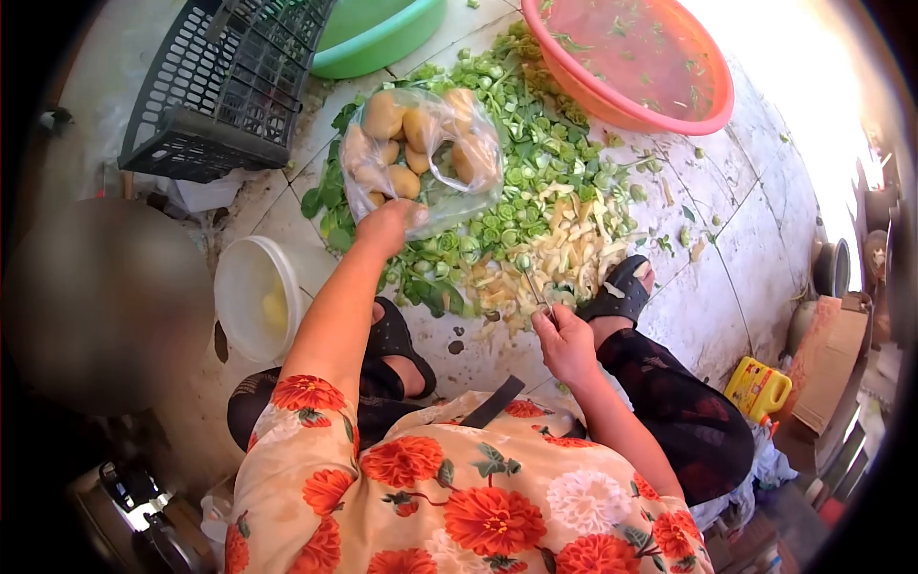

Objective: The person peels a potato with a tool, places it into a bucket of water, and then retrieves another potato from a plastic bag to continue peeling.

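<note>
A clear plastic bag with several unpeeled potatoes lies on a heap of green leaf trimmings. At its near edge, my left hand is closed on the plastic, with the fingertips partly hidden. My right hand grips a thin metal tool, perhaps a peeler or knife, which points up at the pale peelings. A white bucket stands left of my left forearm, with something yellowish inside.
A black crate and a green basin are at the upper left. The pink basin at the upper right holds water and floating greens. My feet in dark sandals flank the peelings. A yellow jug stands at right.
</note>
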### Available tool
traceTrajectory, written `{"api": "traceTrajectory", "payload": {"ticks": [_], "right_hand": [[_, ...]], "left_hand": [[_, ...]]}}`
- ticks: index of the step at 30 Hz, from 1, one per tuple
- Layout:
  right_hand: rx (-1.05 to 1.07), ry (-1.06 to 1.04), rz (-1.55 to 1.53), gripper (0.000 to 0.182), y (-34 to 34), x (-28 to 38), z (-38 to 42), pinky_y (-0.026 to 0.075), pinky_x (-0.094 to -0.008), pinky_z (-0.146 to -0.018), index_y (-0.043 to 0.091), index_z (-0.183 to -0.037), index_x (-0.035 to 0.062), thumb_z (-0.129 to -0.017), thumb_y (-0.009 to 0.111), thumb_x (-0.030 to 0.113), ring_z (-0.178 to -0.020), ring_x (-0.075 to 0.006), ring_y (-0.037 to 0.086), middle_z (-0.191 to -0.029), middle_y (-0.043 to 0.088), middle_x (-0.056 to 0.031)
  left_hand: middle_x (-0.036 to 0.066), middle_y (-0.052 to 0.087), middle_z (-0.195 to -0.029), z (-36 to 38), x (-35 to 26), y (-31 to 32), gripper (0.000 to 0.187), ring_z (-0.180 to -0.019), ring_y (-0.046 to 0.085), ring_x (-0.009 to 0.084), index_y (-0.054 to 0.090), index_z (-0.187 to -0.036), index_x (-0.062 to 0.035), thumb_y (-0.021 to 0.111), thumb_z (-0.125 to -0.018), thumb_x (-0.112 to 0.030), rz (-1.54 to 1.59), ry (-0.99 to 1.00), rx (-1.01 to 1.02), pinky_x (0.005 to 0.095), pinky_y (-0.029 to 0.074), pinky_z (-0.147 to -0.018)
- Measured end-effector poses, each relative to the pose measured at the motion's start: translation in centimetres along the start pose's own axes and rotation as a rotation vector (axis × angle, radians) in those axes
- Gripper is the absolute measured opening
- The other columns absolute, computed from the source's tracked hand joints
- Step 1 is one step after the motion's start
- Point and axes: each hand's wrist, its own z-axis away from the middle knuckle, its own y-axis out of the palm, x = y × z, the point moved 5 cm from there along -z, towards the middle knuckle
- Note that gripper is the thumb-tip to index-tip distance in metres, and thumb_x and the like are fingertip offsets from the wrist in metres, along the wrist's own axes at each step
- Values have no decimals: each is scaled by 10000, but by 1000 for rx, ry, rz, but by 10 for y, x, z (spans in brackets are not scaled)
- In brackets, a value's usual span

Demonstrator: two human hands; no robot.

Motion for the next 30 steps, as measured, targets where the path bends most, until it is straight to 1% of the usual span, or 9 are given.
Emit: {"api": "traceTrajectory", "payload": {"ticks": [5,7,11,13,18,21,23,26,30], "right_hand": [[38,49,33,291,4,-10,-12,450,-370,-585,544,-843,-17,-925,618,253,-587,-260,531,-662,569,-163],[36,-42,-16,244,7,-12,-15,342,-228,-416,511,-796,51,-975,577,203,-446,-42,412,-563,455,47],[27,-17,-4,228,4,-13,-17,339,-224,-416,523,-812,48,-972,585,198,-446,-41,409,-569,457,50],[62,116,10,273,2,-9,-14,454,-357,-601,555,-866,-21,-922,616,239,-604,-229,539,-671,576,-145],[95,138,22,255,4,-7,-14,458,-348,-600,571,-874,-15,-915,628,230,-603,-209,543,-668,583,-129],[104,137,33,247,6,-4,-15,463,-347,-600,575,-874,-13,-910,633,224,-602,-213,551,-670,590,-127],[109,127,45,245,6,-2,-14,465,-347,-601,576,-872,-13,-908,636,222,-602,-217,556,-671,593,-126],[116,114,79,243,8,1,-12,470,-347,-607,578,-873,-13,-905,639,220,-610,-228,566,-679,599,-131],[107,56,92,245,11,2,-9,477,-351,-619,577,-873,-16,-899,645,218,-627,-245,578,-702,611,-147]], "left_hand": [[184,650,-1141,-5,22,16,382,-995,663,344,496,-1277,-83,469,-901,-145,-197,-375,130,472,519,-820],[181,652,-1145,-10,20,21,412,-983,670,337,464,-1293,-72,495,-893,-164,-240,-380,138,471,527,-804],[149,670,-1122,-24,27,26,526,-984,675,322,393,-1331,-47,570,-869,-226,-276,-465,169,448,536,-808],[158,655,-1142,-28,33,26,548,-1014,663,322,392,-1335,-62,595,-858,-242,-242,-480,173,447,531,-829],[191,562,-1262,-22,32,23,640,-1122,606,330,372,-1365,-130,665,-815,-273,-155,-562,154,444,508,-894],[190,495,-1294,-18,36,33,641,-1129,580,365,380,-1342,-171,690,-783,-218,-4,-578,44,453,497,-905],[180,498,-1238,-21,46,50,637,-1103,569,391,396,-1296,-178,724,-749,-185,126,-456,-194,468,498,-888],[185,509,-1189,-15,39,55,592,-1081,569,405,402,-1252,-182,716,-751,-156,172,-413,-168,473,494,-879],[191,507,-1214,-13,22,39,595,-1071,579,397,424,-1283,-200,716,-767,-159,113,-328,-68,464,496,-882]]}}
